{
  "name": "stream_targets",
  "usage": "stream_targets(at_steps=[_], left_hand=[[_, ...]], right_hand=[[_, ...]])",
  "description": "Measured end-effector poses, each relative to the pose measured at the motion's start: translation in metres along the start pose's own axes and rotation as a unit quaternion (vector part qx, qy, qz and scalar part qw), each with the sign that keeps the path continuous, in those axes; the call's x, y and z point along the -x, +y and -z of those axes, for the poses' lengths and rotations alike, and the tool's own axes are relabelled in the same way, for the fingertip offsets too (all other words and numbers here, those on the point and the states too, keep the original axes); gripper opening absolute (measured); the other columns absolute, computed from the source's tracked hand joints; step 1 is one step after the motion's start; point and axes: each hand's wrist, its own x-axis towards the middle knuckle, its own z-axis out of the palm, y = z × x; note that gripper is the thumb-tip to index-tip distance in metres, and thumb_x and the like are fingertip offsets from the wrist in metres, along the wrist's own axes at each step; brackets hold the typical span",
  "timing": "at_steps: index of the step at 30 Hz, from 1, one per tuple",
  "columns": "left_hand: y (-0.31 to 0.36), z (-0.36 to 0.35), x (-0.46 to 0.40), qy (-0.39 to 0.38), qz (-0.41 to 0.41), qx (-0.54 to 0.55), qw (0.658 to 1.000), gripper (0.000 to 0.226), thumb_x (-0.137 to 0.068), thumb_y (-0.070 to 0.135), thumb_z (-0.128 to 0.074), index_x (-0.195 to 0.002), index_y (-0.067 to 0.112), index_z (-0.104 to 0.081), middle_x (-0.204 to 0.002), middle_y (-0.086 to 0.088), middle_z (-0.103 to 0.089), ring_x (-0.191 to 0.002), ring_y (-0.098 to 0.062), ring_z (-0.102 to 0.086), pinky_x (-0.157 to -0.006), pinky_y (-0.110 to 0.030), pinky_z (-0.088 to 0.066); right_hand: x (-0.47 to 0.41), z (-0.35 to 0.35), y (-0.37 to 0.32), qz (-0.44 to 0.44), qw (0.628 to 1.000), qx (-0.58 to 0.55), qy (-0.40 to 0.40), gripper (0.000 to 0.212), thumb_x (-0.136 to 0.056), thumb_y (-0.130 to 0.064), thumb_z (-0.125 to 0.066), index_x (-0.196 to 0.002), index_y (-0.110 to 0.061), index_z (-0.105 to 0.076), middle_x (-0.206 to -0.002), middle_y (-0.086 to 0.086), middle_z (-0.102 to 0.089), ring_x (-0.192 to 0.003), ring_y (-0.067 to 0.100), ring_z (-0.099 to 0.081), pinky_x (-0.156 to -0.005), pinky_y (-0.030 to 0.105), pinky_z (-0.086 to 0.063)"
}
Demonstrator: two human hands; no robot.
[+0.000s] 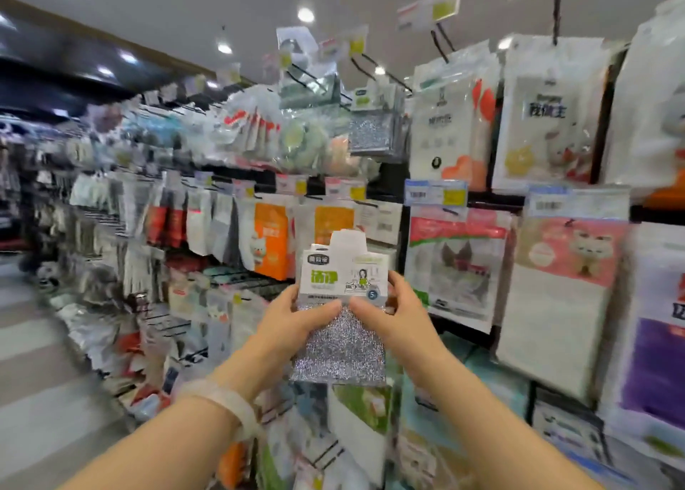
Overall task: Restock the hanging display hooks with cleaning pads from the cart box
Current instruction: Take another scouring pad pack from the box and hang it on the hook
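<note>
Both hands, left (pixel 293 319) and right (pixel 389 313), pinch a pad pack (pixel 339 304) at chest height before the display, below the matching hung packs (pixel 372 126). Likely risks: the header hole missing the hook; neighbouring packs knocked loose.

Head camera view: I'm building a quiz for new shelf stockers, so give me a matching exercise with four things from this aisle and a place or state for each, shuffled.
Things
1. silver pad pack
2. matching silver packs
3. orange packet
4. pale wristband

Places or states
A. hanging high on the display, above the hands
B. on the left wrist
C. held between left hand and right hand
D. hanging left of the held pack

Pairs: 1-C, 2-A, 3-D, 4-B
</note>
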Motion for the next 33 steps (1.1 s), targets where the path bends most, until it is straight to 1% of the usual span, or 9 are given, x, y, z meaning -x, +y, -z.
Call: stream_targets(at_steps=[3,7,10,15,18,22,27,31,33], left_hand=[[0.023,0.011,-0.046,0.007,-0.033,-0.004,0.999,0.041,-0.076,0.006,-0.072,-0.115,0.010,-0.061,-0.107,-0.012,-0.071,-0.103,-0.032,-0.066,-0.098,-0.053,-0.046],[0.054,0.021,-0.103,-0.009,-0.083,0.006,0.997,0.042,-0.075,0.007,-0.073,-0.115,0.012,-0.060,-0.107,-0.009,-0.072,-0.101,-0.026,-0.067,-0.094,-0.046,-0.050],[0.073,0.027,-0.143,-0.017,-0.109,0.028,0.994,0.046,-0.072,0.004,-0.075,-0.114,0.012,-0.059,-0.104,-0.011,-0.072,-0.096,-0.029,-0.069,-0.090,-0.048,-0.053],[0.101,0.034,-0.214,-0.045,-0.162,0.038,0.985,0.057,-0.060,0.018,-0.081,-0.112,0.015,-0.057,-0.091,-0.002,-0.074,-0.075,-0.015,-0.072,-0.060,-0.028,-0.057],[0.116,0.042,-0.257,-0.072,-0.172,0.032,0.982,0.037,-0.078,0.043,-0.065,-0.106,0.020,-0.061,-0.092,0.002,-0.072,-0.075,-0.011,-0.070,-0.061,-0.029,-0.056],[0.126,0.056,-0.310,-0.025,-0.191,0.019,0.981,0.027,-0.098,0.035,-0.040,-0.080,0.028,-0.059,-0.084,0.007,-0.062,-0.078,-0.011,-0.059,-0.074,-0.033,-0.048],[0.130,0.068,-0.355,-0.036,-0.206,0.018,0.978,0.024,-0.099,0.033,-0.039,-0.087,0.023,-0.058,-0.085,-0.003,-0.057,-0.084,-0.022,-0.054,-0.087,-0.049,-0.048],[0.131,0.064,-0.375,-0.047,-0.244,0.015,0.969,0.022,-0.099,0.032,-0.040,-0.102,0.021,-0.058,-0.081,0.007,-0.059,-0.075,-0.006,-0.053,-0.060,-0.023,-0.040],[0.131,0.065,-0.381,-0.048,-0.246,0.015,0.968,0.021,-0.098,0.033,-0.041,-0.101,0.021,-0.058,-0.083,0.008,-0.059,-0.078,-0.006,-0.053,-0.061,-0.022,-0.038]], right_hand=[[-0.052,-0.014,-0.015,0.033,0.999,0.029,0.018,0.045,-0.071,-0.034,-0.076,-0.106,-0.044,-0.049,-0.102,-0.015,-0.064,-0.093,0.003,-0.063,-0.087,0.033,-0.054],[-0.116,-0.027,-0.037,0.091,0.990,0.065,0.090,0.046,-0.066,-0.036,-0.078,-0.107,-0.032,-0.055,-0.111,0.000,-0.060,-0.083,-0.003,-0.061,-0.076,0.017,-0.052],[-0.154,-0.033,-0.052,0.113,0.979,0.121,0.119,0.046,-0.066,-0.035,-0.077,-0.107,-0.025,-0.060,-0.110,0.002,-0.060,-0.094,0.009,-0.060,-0.090,0.033,-0.050],[-0.213,-0.037,-0.072,0.131,0.975,0.104,0.147,0.026,-0.072,-0.023,-0.077,-0.088,-0.027,-0.058,-0.096,-0.002,-0.068,-0.089,0.012,-0.065,-0.082,0.037,-0.055],[-0.246,-0.034,-0.083,0.124,0.976,0.085,0.161,0.032,-0.075,-0.027,-0.075,-0.100,-0.019,-0.056,-0.099,-0.001,-0.067,-0.090,0.013,-0.065,-0.078,0.031,-0.055],[-0.280,-0.032,-0.099,0.120,0.971,0.013,0.207,0.037,-0.078,-0.022,-0.073,-0.109,-0.011,-0.056,-0.099,0.003,-0.068,-0.089,0.015,-0.064,-0.072,0.028,-0.051],[-0.309,-0.029,-0.119,0.166,0.949,0.025,0.268,0.036,-0.076,-0.011,-0.073,-0.095,-0.027,-0.047,-0.117,0.016,-0.063,-0.106,0.031,-0.063,-0.096,0.048,-0.049],[-0.323,-0.026,-0.139,0.205,0.938,0.045,0.276,0.042,-0.075,-0.013,-0.074,-0.094,-0.035,-0.045,-0.112,0.016,-0.064,-0.101,0.030,-0.065,-0.096,0.047,-0.049],[-0.330,-0.023,-0.148,0.224,0.932,0.062,0.277,0.041,-0.075,-0.013,-0.074,-0.094,-0.035,-0.045,-0.103,0.012,-0.067,-0.096,0.027,-0.067,-0.093,0.045,-0.052]])
